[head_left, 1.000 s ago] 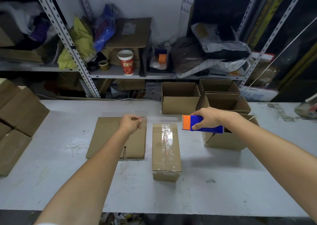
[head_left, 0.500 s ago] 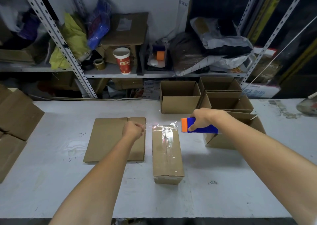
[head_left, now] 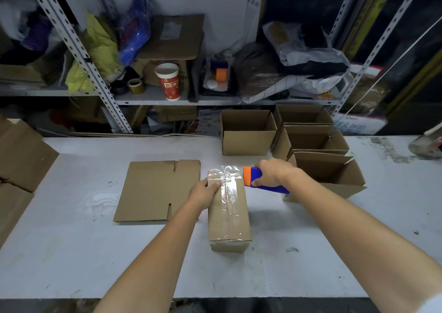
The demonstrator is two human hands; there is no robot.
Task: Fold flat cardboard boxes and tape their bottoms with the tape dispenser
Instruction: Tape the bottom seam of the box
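Right grip (head_left: 272, 173) clenches the tape dispenser (head_left: 257, 181) just beside the far end of the box (head_left: 229, 219) lying mid-surface (head_left: 71, 253), likely to tension the tape (head_left: 227, 176), while left grip (head_left: 203, 192) clasps that end to steady it.

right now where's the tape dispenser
In the head view the tape dispenser is just right of centre, gripped in the right hand at the far end of the taped box, with an open box to its right.

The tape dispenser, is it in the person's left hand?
No, the right hand grips the tape dispenser; the left hand holds the taped box.
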